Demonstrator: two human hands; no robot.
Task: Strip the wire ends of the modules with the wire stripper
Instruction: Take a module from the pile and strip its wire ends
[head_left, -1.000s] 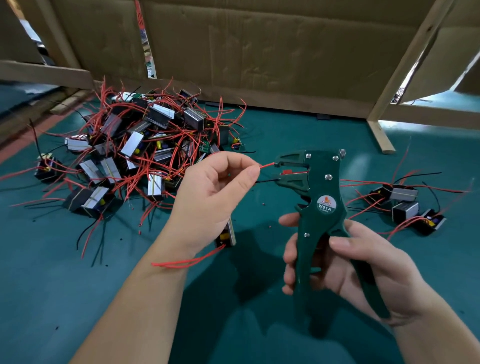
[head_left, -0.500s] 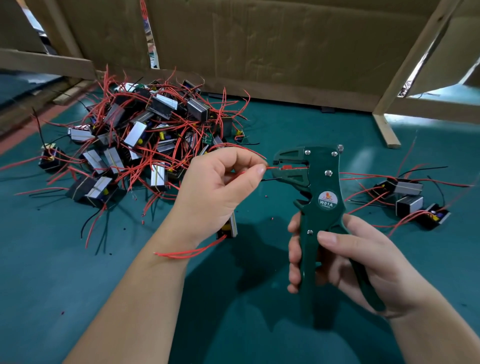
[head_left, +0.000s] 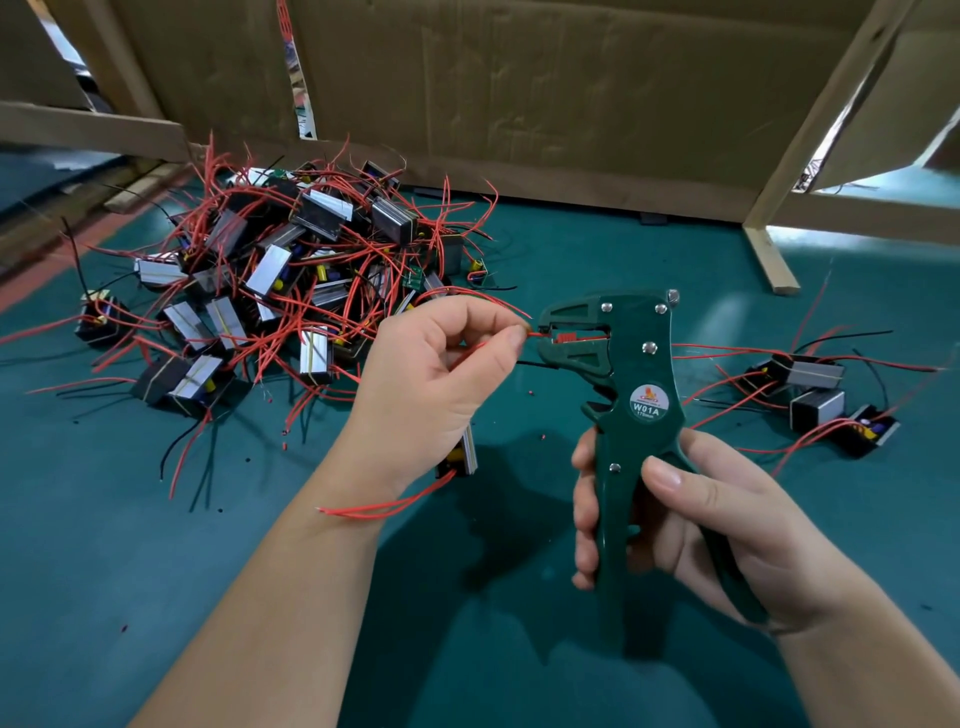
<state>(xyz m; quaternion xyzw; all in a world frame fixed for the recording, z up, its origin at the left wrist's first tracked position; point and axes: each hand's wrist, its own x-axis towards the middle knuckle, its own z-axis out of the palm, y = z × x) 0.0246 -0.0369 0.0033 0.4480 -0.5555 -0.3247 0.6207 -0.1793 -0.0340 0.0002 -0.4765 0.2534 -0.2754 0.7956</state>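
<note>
My right hand (head_left: 691, 525) grips the handles of a dark green wire stripper (head_left: 634, 395), held upright with its jaws facing left. My left hand (head_left: 436, 384) pinches a thin red wire (head_left: 535, 335) between thumb and forefinger, and the wire's end sits inside the stripper's jaws. The module (head_left: 460, 457) that the wire belongs to hangs below my left hand, mostly hidden by it, with two more red wires (head_left: 379, 509) trailing across my wrist.
A large heap of modules (head_left: 270, 291) with tangled red and black wires lies at the left on the teal surface (head_left: 156, 597). A few modules (head_left: 821, 395) lie apart at the right. Cardboard panels (head_left: 519, 93) and a wooden post (head_left: 779, 208) stand behind.
My left hand has brought the red wire's end into the stripper's jaws, and both hands have closed in on each other. The view has shifted slightly.
</note>
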